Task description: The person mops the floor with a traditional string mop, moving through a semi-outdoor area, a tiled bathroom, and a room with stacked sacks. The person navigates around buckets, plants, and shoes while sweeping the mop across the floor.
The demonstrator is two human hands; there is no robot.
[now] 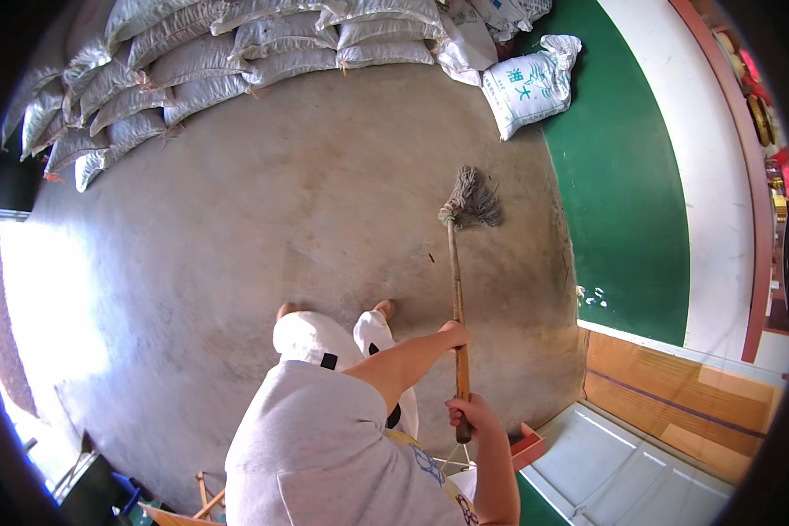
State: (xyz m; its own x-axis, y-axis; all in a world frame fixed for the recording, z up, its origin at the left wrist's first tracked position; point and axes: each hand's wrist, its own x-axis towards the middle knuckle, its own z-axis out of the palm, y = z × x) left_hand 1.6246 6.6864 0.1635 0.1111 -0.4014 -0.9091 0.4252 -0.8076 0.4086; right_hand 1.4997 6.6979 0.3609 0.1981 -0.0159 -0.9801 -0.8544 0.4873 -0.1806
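Observation:
A string mop (456,272) with a long wooden handle slants away from me. Its grey, frayed head (473,200) rests on the bare concrete floor (324,202), to the right of the middle. My left hand (452,336) reaches across in front of me and is closed round the handle partway down. Nearer to my body, my right hand (472,415) is wrapped round the handle close to its butt end. A small dark scrap (431,258) lies on the floor just left of the handle.
Stacked white sacks (202,66) line the far side. One plump sack (532,85) stands against the green and white wall (618,158) on the right. A cardboard box (675,390) and a pale panelled door or cabinet (627,465) are at the near right. Light enters through an opening at left.

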